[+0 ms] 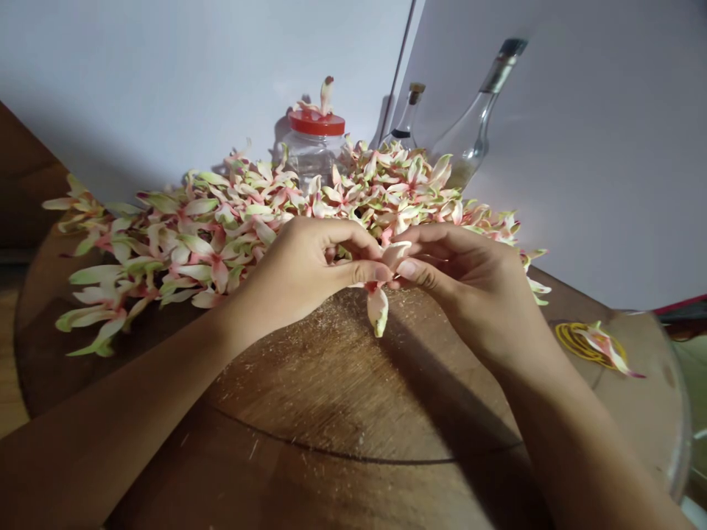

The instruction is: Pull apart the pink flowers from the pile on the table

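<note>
Between my two hands, above the round wooden table (331, 383), is a pale pink and cream flower (378, 309) with green-tipped petals. My left hand (325, 258) pinches it from the left with thumb and forefinger. From the right, my right hand (464, 272) pinches one of its petals between thumb and fingers. One petal hangs down below the fingertips; the flower's centre is partly hidden by them. Just behind my hands spreads a large heap of similar flowers (215, 235) in pink, white and green.
At the back stands a clear jar (312, 151) with a red lid (317, 123) and a flower on top. Two glass bottles, one small (407, 121) and one tall (475, 125), stand against the wall. Yellow rubber bands (577, 342) and a single flower (607, 346) lie at the right.
</note>
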Tool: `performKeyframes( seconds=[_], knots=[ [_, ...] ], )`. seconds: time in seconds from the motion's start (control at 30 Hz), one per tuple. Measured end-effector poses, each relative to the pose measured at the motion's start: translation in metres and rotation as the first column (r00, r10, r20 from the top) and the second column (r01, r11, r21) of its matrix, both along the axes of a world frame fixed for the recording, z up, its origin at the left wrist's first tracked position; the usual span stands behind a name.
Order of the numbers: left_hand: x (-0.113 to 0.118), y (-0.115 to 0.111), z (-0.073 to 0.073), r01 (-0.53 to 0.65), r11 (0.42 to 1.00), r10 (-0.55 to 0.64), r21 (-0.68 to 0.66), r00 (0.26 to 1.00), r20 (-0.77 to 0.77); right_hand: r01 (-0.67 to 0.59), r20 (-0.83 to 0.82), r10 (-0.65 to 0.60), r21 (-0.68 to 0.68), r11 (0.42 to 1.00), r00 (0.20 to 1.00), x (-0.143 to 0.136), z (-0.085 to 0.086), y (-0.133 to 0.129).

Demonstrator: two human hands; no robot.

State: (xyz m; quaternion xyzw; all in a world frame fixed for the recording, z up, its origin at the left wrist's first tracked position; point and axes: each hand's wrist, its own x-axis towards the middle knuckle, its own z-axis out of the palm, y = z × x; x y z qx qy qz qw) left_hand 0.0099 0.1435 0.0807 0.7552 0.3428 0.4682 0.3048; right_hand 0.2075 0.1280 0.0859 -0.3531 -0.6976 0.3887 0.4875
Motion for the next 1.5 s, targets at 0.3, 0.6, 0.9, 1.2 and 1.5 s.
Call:
performKeyframes(
  seconds=[0.3,0.6,0.9,1.2,1.5],
  knots=[
    [-0.0008,-0.0001,-0.0011,0.002,1.000,-0.002,0.004,1.000,-0.015,0.035,0.046,-0.035,0.002,0.999,0.998,-0.0008,0.0026,-0.0029],
    [-0.0003,-0.0013,0.0016,-0.007,1.000,0.007,-0.002,1.000,-0.026,-0.005,0.008,0.005,-0.028,1.000,1.000,0.0002,0.0015,-0.0017],
    [0.0001,-0.0027,0.0022,-0.008,1.000,0.008,0.009,0.999,-0.032,0.020,0.005,-0.020,-0.033,0.999,1.000,-0.0019,0.0019,-0.0036],
    [-0.0006,-0.0042,0.0044,-0.023,0.999,0.026,0.039,0.997,-0.074,0.057,0.021,-0.056,-0.012,0.998,0.998,-0.0004,0.0014,-0.0027],
    [0.0005,-0.0031,0.0027,0.007,1.000,-0.006,0.029,1.000,-0.022,0.042,0.002,-0.042,-0.032,0.999,0.999,-0.0010,0.0003,-0.0032]
  ],
)
